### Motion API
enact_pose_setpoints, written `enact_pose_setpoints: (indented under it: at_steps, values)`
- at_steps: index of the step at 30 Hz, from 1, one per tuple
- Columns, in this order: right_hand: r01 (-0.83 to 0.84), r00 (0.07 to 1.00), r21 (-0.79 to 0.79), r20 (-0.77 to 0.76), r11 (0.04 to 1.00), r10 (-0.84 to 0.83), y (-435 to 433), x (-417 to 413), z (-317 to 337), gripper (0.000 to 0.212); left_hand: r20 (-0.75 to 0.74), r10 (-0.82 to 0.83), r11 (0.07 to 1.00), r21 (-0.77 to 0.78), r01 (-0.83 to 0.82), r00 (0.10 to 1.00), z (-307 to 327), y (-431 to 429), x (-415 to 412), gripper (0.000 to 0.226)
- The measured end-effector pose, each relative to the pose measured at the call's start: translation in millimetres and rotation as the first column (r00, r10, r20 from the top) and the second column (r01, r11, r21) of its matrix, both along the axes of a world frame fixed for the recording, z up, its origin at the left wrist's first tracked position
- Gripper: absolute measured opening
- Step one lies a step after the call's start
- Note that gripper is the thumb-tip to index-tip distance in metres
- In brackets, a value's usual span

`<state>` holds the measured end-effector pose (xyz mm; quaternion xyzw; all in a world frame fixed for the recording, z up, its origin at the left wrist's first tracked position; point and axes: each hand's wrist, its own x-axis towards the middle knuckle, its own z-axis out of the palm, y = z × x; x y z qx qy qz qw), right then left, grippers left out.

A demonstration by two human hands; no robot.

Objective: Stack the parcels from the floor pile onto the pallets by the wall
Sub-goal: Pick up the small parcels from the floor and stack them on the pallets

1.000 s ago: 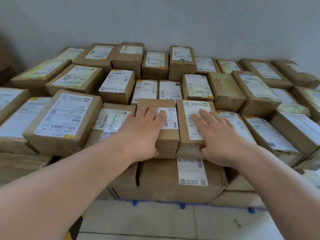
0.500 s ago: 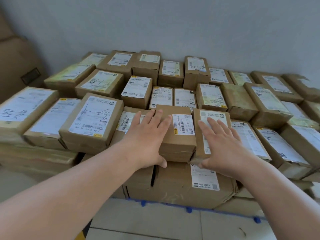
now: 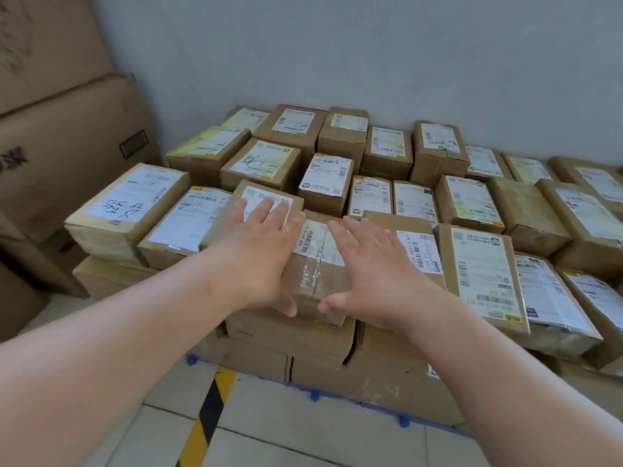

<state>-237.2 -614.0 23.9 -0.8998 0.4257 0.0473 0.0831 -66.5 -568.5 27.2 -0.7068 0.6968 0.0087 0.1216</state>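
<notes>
Done so far: parcels point(image 3: 323, 176) cover the blue pallet point(image 3: 313, 395) by the wall point(image 3: 337, 62), at least two layers deep, packed side by side.
Parcel being placed: the taped parcel point(image 3: 315, 264) sits at the front edge of the top layer, wedged between its neighbours.
Left hand point(image 3: 256, 251): grip wide, fingers straight, flat across the labelled box just left of it, holding nothing.
Right hand point(image 3: 374, 274): grip wide, fingers straight, laid over the box on its right, holding nothing.
Step, I'd say: squaring up the front row.
Left to do: cannot tell. The floor pile is out of sight, and only striped floor point(image 3: 209, 416) shows.
</notes>
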Motion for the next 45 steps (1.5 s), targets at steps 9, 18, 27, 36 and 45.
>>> enact_pose_setpoints:
  at_steps: [9, 18, 27, 36, 45]
  values:
    - [0.117, 0.993, -0.064, 0.036, 0.991, -0.115, 4, -22, 0, 0.103, -0.114, -0.017, 0.999, -0.039, 0.013, 0.993, -15, 4, 0, 0.117]
    - [0.49, 0.864, 0.006, -0.138, 0.872, -0.485, -7, -116, -4, 0.12, -0.288, -0.298, 0.954, -0.12, 0.275, 0.91, -28, -31, -101, 0.12]
    - [0.577, 0.816, 0.044, 0.011, 0.815, -0.578, -17, -124, -24, 0.099, -0.04, -0.312, 0.935, -0.19, 0.299, 0.949, -47, -44, -125, 0.126]
    - [0.614, 0.786, 0.054, 0.049, 0.788, -0.616, -20, -132, -25, 0.1, 0.234, -0.38, 0.868, -0.245, 0.432, 0.895, -66, -32, -134, 0.124]
    - [0.623, 0.76, 0.117, 0.143, 0.773, -0.634, -19, -139, -15, 0.098, 0.278, -0.374, 0.698, -0.544, 0.466, 0.885, -83, -39, -134, 0.11]
